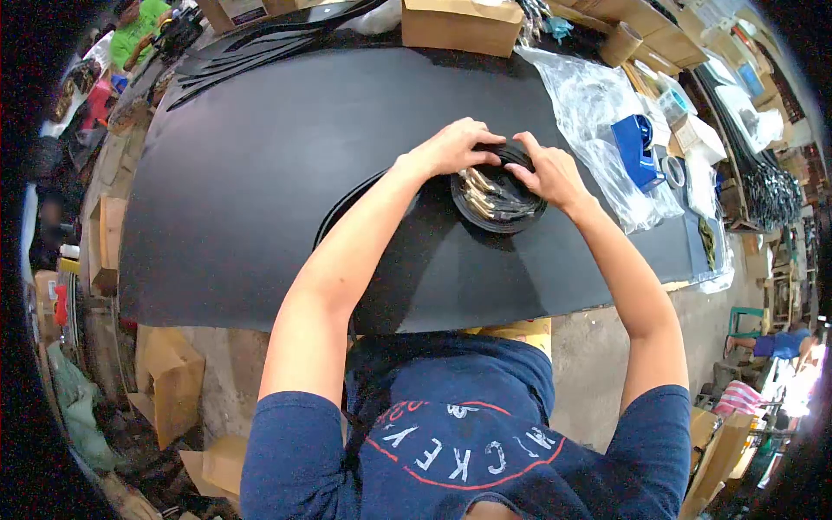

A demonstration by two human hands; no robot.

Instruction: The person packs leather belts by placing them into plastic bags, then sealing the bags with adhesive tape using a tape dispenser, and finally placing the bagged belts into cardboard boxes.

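- The left hand [455, 146] rests on the upper left edge of a round black coil of rubber banding [498, 198], its fingers curled down over the rim and closed on it.
- The right hand [548, 172] grips the same coil from about two o'clock, fingers pinched on the top edge of the ring.
- The coil lies flat on a broad black rubber sheet [260, 173] that covers the work table, a little right of the sheet's middle; pale, shiny strips show inside its hollow.
- At three o'clock from the coil lies a crumpled clear plastic bag [598, 121], and just beyond it a blue tape dispenser [637, 149].
- At twelve o'clock, at the sheet's far edge, stands a brown cardboard box [459, 26].
- At ten o'clock, thin black rubber strips [251, 48] fan out over the far corner.
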